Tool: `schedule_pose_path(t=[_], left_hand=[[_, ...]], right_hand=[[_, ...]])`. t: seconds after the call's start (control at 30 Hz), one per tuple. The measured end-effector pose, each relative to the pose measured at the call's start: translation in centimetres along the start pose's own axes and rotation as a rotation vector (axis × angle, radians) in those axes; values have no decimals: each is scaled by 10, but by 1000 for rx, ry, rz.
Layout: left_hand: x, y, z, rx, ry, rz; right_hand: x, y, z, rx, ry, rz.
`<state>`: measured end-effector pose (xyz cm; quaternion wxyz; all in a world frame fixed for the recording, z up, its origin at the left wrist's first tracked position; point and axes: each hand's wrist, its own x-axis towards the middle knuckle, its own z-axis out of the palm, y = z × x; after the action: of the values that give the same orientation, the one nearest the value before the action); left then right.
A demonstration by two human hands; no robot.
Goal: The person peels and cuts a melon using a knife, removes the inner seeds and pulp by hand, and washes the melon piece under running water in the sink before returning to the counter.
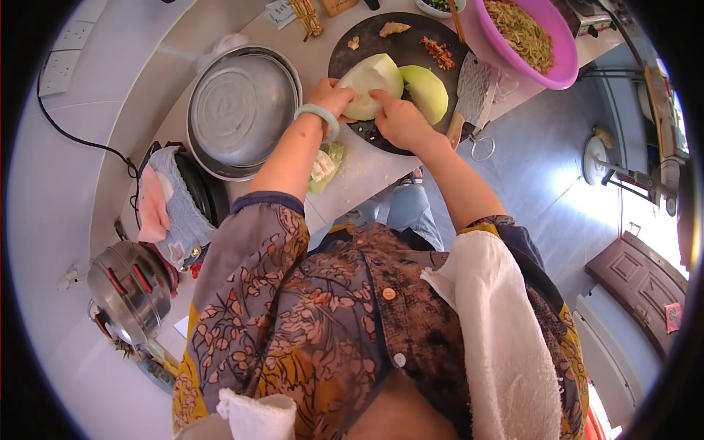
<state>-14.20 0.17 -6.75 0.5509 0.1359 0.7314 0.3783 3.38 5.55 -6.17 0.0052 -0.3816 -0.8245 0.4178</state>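
Observation:
A pale, hollowed melon piece [378,75] with white flesh is held over the round dark cutting board [348,44]. My left hand [330,97], a pale bangle at its wrist, grips the piece's left side. At its lower right edge, my right hand [403,121] has its fingers curled, with the index finger pressing on the flesh; its thumb is hidden. A second green-skinned melon piece [429,94] lies just right of it. A cleaver [477,92] rests at the board's right edge. Ginger [394,28] and chopped red chillies [438,53] are at the board's far side.
A large metal basin [295,110] stands left of the board. Beyond the board at right is a pink bowl [568,70] of shredded food. Scraps on a green leaf [324,167] lie near the counter edge. A steel pot [130,286] stands at far left.

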Motion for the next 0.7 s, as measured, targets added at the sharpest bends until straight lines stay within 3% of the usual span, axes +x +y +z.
schedule_pose_path(t=[0.07,0.17,0.3,0.43,0.63,0.7], left_hand=[[-13,-1,5,37,78,62],[-27,-9,1,106,141,169],[-45,-24,-9,163,216,249],[-55,-25,-21,314,300,330],[-94,6,-34,570,307,366],[-97,4,-33,623,353,406]], right_hand=[[-3,-5,2,31,-6,27],[-5,-6,3,437,-61,106],[-20,-5,11,710,286,38],[-31,-11,6,953,322,157],[-21,-20,23,574,304,128],[-16,-25,32,739,186,129]])
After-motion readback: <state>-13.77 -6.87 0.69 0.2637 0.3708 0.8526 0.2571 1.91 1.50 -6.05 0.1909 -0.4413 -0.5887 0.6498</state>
